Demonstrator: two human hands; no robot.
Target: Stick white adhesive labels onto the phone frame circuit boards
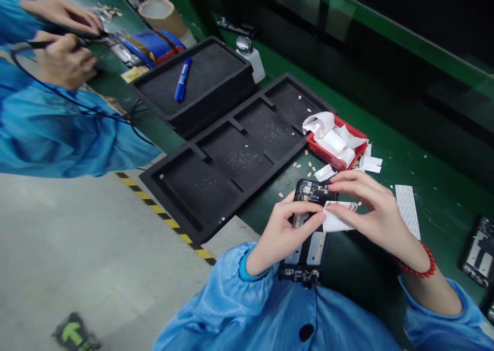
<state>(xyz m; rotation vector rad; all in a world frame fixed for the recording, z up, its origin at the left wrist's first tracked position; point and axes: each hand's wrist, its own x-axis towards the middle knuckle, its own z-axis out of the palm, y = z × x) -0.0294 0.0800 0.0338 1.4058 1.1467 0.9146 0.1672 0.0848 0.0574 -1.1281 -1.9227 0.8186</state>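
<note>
An opened phone (318, 248) with its circuit board and inner parts showing lies in front of me, close against my blue smock. Over its middle is a small white sheet (336, 222), folded or curled at its top edge. My left hand (291, 225) pinches the sheet's left edge between thumb and fingertips. My right hand (372, 212) has its thumb on the right part of that sheet, while its index finger reaches to the phone's upper right corner. Both hands partly cover the phone.
A red tray (328, 153) holds white paper scraps; tan bits lie nearby. A long black compartment tray (247, 158) and a raised black tray with a blue marker (182, 79) stand left. A printed white sheet (407, 211) and another opened phone (479, 256) lie right. A co-worker's hands (67, 57) work upper left.
</note>
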